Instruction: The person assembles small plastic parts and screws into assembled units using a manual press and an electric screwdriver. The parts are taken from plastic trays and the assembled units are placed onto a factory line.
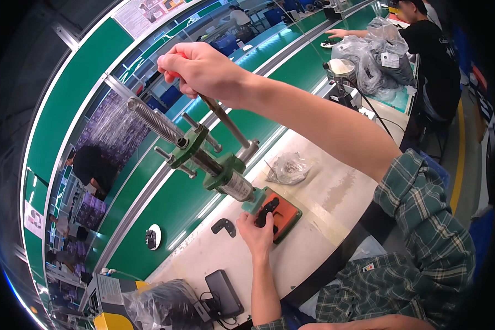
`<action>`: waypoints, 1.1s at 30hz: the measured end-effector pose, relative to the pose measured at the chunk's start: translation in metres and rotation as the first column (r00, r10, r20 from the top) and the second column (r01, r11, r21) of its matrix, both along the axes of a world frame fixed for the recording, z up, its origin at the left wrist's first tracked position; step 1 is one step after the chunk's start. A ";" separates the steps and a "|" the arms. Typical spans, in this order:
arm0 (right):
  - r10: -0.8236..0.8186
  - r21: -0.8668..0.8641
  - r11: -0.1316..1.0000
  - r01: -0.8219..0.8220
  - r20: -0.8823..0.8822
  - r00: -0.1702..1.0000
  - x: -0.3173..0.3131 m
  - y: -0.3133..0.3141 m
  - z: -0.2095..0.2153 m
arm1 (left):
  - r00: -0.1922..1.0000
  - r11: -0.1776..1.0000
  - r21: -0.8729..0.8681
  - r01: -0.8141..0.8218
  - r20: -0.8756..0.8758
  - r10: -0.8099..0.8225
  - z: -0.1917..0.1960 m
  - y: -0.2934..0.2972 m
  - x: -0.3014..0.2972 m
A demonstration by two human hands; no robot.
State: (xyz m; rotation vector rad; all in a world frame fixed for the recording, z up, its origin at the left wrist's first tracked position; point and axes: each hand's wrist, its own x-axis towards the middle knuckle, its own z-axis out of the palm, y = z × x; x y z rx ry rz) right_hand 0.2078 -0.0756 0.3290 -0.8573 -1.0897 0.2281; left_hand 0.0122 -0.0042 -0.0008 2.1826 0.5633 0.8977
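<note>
Lever press — green body, metal rods — stands on the pale table, beside the green belt. Dark plastic bag at lower left, dark box next to it. Clear bag of small bits lies on the table near the orange plate under the press tip. Right hand raised, closed round the lever's red grip. Left hand low, fingers clamped on a black part on the plate — can't tell if the tip touches it. Loose black piece left of that hand.
</note>
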 end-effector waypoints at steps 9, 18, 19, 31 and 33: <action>-0.014 0.111 0.994 0.004 0.086 0.996 -0.007 -0.012 -0.011 | 1.000 0.999 -0.047 0.009 -0.010 -0.010 0.004 0.001 -0.003; -0.016 0.141 0.990 0.003 0.096 0.995 -0.005 -0.010 -0.013 | 1.000 0.999 -0.046 0.026 0.002 -0.026 0.003 0.002 -0.003; -0.012 0.140 0.990 -0.002 0.099 0.995 -0.005 -0.010 -0.013 | 1.000 0.999 -0.047 0.024 -0.006 -0.024 0.004 0.002 -0.003; -0.037 0.147 0.989 0.018 0.130 0.991 -0.005 -0.011 -0.013 | 1.000 0.998 -0.056 0.023 -0.008 -0.024 0.004 0.001 -0.001; -0.035 0.148 0.989 0.015 0.129 0.991 -0.005 -0.010 -0.013 | 1.000 0.999 -0.044 0.019 -0.018 -0.020 0.008 -0.001 -0.001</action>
